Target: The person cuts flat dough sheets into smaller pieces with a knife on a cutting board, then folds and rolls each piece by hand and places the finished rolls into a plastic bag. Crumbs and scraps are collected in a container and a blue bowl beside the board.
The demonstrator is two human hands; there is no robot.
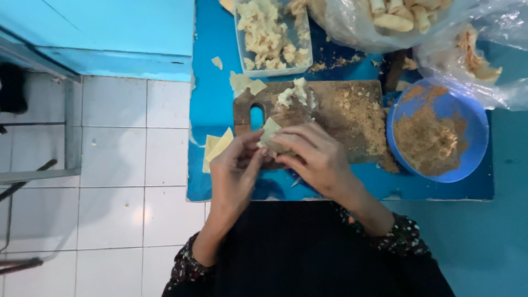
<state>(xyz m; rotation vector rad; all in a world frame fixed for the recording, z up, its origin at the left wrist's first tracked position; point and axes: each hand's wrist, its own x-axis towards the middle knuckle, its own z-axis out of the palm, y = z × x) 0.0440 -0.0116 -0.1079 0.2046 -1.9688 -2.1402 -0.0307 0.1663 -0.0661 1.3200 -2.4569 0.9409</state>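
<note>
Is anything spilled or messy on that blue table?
Yes. Brown crumbs lie scattered over the wooden cutting board beside the blue bowl, not in it. A few pale wrapper scraps lie loose on the blue table. Both hands, left hand and right hand, hold a wrapper.

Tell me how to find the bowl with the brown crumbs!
Start at the blue table and find the wooden cutting board in its middle. Just to the right of the board, by its crumb-covered end, sits the round blue bowl. It is the only round dish there, half full of brown crumbs, while the clear tub holds pale pieces.
</note>
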